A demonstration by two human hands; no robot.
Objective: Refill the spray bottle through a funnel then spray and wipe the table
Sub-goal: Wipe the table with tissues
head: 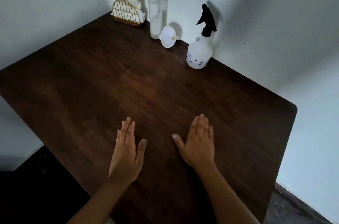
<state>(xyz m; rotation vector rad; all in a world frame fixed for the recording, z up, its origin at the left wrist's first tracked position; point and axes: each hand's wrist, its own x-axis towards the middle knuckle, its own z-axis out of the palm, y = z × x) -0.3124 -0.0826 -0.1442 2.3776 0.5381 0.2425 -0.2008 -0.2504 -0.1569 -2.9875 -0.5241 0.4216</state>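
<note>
A white spray bottle [200,53] with a black trigger head stands at the far right of the dark wooden table [91,86], against the wall. Left of it a white funnel [168,37] lies on its side. A tall clear water bottle [155,10] with a purple cap stands upright behind the funnel. A gold wire holder [127,12] with white napkins sits in the far corner. My left hand [127,152] and my right hand [199,143] lie flat on the near part of the table, palms down, fingers apart, holding nothing, far from all the objects.
White walls [256,12] close in the table at the back and along the left side. The table's right edge [286,150] drops to a dark floor [286,211]. Dark floor also shows at the lower left.
</note>
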